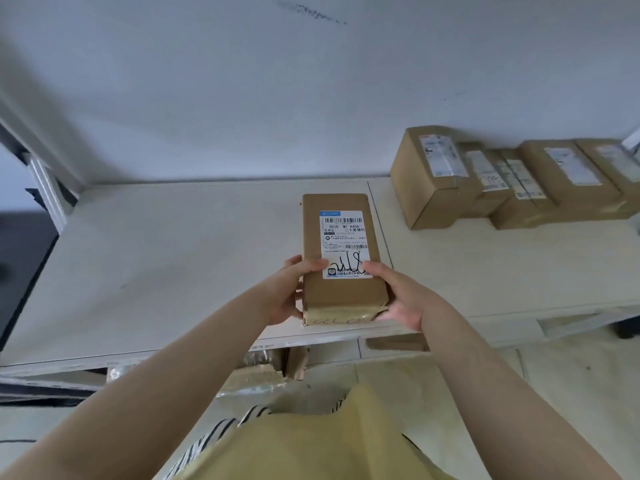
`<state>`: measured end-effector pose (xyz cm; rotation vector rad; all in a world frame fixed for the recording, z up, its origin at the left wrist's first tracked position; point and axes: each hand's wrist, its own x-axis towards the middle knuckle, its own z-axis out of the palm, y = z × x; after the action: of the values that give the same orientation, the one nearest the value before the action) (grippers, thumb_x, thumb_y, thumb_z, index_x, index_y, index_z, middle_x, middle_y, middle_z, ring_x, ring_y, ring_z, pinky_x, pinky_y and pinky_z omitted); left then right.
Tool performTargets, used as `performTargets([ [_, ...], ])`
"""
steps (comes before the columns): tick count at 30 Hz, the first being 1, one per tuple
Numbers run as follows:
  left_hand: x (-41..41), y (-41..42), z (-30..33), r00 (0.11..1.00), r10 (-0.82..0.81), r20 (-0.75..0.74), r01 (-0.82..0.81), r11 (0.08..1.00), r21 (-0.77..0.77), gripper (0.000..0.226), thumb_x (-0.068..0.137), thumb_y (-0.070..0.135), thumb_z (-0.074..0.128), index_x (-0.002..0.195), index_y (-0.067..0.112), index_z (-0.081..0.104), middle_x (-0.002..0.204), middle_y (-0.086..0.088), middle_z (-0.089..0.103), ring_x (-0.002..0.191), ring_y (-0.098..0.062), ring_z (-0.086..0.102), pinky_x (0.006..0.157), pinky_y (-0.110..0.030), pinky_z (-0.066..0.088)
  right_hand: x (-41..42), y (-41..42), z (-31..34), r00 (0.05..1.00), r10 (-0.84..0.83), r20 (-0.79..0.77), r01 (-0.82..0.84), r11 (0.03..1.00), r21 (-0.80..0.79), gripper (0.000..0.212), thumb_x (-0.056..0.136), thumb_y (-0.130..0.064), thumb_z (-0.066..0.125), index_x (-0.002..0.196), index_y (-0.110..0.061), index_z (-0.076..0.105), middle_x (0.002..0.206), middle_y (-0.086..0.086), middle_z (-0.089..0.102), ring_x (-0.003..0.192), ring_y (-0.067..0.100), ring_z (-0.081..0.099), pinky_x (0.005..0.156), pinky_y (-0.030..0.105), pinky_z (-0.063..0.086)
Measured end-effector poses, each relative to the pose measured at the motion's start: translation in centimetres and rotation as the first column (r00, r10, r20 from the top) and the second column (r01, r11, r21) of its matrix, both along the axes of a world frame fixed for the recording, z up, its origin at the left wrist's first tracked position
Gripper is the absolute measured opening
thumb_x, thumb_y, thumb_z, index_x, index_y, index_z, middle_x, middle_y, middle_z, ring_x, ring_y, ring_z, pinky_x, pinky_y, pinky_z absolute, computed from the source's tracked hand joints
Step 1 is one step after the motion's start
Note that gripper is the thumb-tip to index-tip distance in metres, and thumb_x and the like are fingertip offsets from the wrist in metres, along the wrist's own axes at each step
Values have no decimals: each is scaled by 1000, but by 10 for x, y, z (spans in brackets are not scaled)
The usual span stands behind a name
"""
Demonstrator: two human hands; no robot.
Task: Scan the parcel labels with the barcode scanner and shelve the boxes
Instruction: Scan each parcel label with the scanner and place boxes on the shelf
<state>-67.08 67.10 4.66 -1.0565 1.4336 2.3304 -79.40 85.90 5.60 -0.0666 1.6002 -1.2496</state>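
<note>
Brown box (341,244), white label (344,237), cream shelf (173,254).

Parcel (341,258) on shelf (173,271), front centre; box row (512,178) behind, right.

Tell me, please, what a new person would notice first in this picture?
First, the brown parcel at the middle of the white shelf, held at its near end by the left hand and right hand. Then the row of boxes against the wall at the right.

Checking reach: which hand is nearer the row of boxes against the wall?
Right. The right hand grips the parcel's right side, below-left of the row of boxes; the left hand grips its far side.
</note>
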Motion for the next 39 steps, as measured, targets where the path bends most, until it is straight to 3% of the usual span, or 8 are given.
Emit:
performTargets([
  [5, -50, 35, 2, 991, 117, 60, -119, 992, 38, 102, 49, 52, 87, 142, 29, 51, 134, -8, 66, 123, -33, 63, 84, -58, 59, -59, 15, 10, 999, 31, 35, -32, 998, 57, 63, 72, -61, 76, 125, -33, 60, 129, 2, 67, 121, 29, 61, 107, 62, 41],
  [10, -92, 62, 18, 963, 253, 97, -245, 965, -92, 48, 99, 46, 58, 141, 22, 52, 118, -2, 69, 94, -22, 67, 51, -30, 56, -87, 9, 22, 999, -14, -38, 18, 995, 102, 23, 94, -52, 60, 103, -32, 65, 108, -7, 70, 100, 15, 65, 99, 50, 47],
  [13, -105, 73, 15, 926, 344, 159, -309, 929, -205, 66, 100, 54, 55, 155, 24, 35, 139, -4, 57, 117, -32, 60, 88, -57, 56, -89, 10, 21, 996, -14, -89, 24, 994, 109, 23, 97, -48, 57, 103, -27, 65, 100, -6, 71, 85, 12, 66, 75, 38, 52],
  [14, -107, 77, 12, 907, 384, 172, -349, 915, -204, 71, 96, 54, 60, 155, 24, 34, 139, -4, 57, 117, -34, 61, 91, -60, 55, -88, 12, 19, 995, -17, -94, 29, 992, 120, 28, 96, -48, 59, 110, -24, 63, 102, -4, 70, 86, 13, 65, 68, 34, 49],
  [20, -120, 88, 6, 857, 502, 120, -491, 864, -112, 71, 86, 19, 81, 145, 18, 40, 130, -9, 57, 113, -33, 61, 88, -53, 58, -89, 24, 4, 994, -102, -29, 105, 975, 195, 68, 85, -60, 67, 135, -18, 49, 135, 4, 55, 122, 26, 50, 104, 48, 45],
  [27, -154, 91, 6, 821, 570, 25, -566, 819, -101, 64, 87, 13, 78, 144, 16, 50, 129, -9, 60, 112, -30, 60, 78, -42, 59, -114, 12, 14, 918, -375, 128, 349, 918, 190, 78, 83, -57, 72, 144, -19, 41, 147, 16, 41, 132, 36, 47, 107, 48, 46],
  [32, -178, 90, 7, 812, 583, -23, -582, 807, -103, 67, 86, 16, 82, 146, 17, 53, 130, -9, 63, 114, -31, 64, 84, -43, 61, -134, 0, 12, 893, -418, 167, 398, 906, 142, 80, 82, -54, 75, 144, -16, 41, 139, 22, 48, 120, 37, 57, 102, 44, 49],
  [39, -201, 82, 9, 806, 589, -54, -591, 797, -126, 63, 88, 16, 80, 146, 17, 56, 128, -6, 65, 94, -21, 64, 86, -41, 62, -154, -8, 5, 933, -328, 149, 311, 942, 125, 92, 81, -64, 69, 151, -16, 33, 151, 23, 42, 135, 38, 48, 111, 48, 42],
])
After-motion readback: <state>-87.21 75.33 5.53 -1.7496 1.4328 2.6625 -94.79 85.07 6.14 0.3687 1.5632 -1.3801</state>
